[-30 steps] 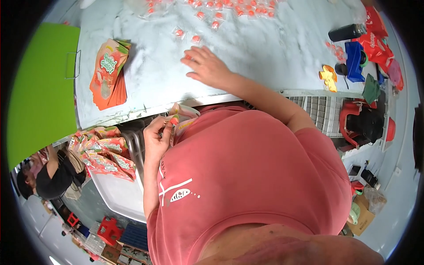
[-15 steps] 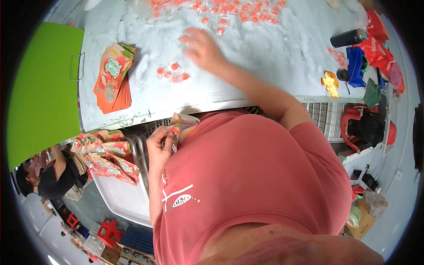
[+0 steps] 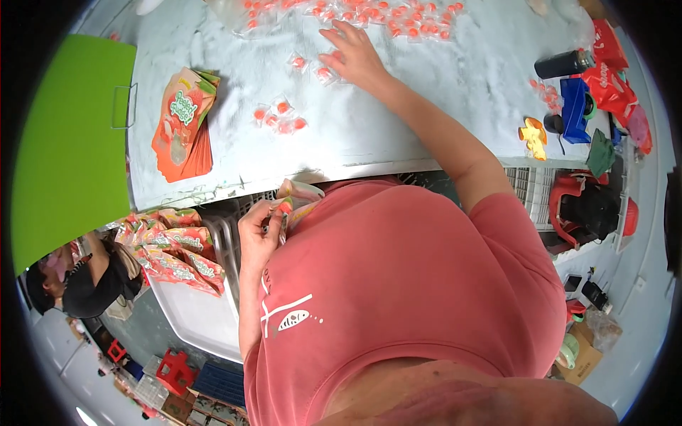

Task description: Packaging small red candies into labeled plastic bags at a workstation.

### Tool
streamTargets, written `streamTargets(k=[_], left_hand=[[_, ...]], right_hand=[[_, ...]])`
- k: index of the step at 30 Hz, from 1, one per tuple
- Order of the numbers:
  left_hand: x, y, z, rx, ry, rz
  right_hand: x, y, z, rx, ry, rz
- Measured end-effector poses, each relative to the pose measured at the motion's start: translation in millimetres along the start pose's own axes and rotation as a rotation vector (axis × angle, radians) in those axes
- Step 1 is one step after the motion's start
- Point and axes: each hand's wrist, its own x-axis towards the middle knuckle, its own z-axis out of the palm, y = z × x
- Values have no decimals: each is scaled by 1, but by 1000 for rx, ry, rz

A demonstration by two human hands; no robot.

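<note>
My left hand (image 3: 259, 228), close to my body below the table edge, grips an orange-and-beige printed pouch (image 3: 302, 192). The inside of that pouch is hidden. Over the table, my right hand (image 3: 356, 58) is open with its fingers spread toward a large scatter of clear-wrapped orange candies (image 3: 415, 32). One wrapped candy (image 3: 324, 73) lies at its thumb, and another single candy (image 3: 298, 62) is a little to the left. Nearer me sits a small cluster of wrapped candies (image 3: 283, 108). Flat matching pouches (image 3: 186, 117) are stacked at the table's left.
Filled pouches (image 3: 181, 259) lie on a white tray (image 3: 202, 312) at lower left. A green panel (image 3: 71, 142) borders the table. At right are a black bottle (image 3: 561, 64), a blue tape dispenser (image 3: 572, 110) and a yellow item (image 3: 533, 138). Another person (image 3: 92, 284) is at far left.
My right hand has moved right and farther from me, its fingers spreading. A wrapped candy now shows by its thumb, and another lies uncovered to the left. The left hand stays almost still.
</note>
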Motion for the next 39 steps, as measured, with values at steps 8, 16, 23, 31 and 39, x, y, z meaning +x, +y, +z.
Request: streamTargets(k=[8, 16, 23, 31, 39], left_hand=[[3, -7, 4, -10, 35, 81], [0, -13, 0, 40, 13, 91], [1, -12, 2, 37, 41, 83], [2, -12, 3, 18, 26, 59], [5, -12, 4, 52, -48, -21]], right_hand=[[0, -44, 34, -60, -361, -80], [2, -80, 70, 304, -132, -128], [66, 48, 15, -675, 95, -265], [19, 54, -28, -430, -346, -116], [-68, 44, -105, -148, -117, -31]])
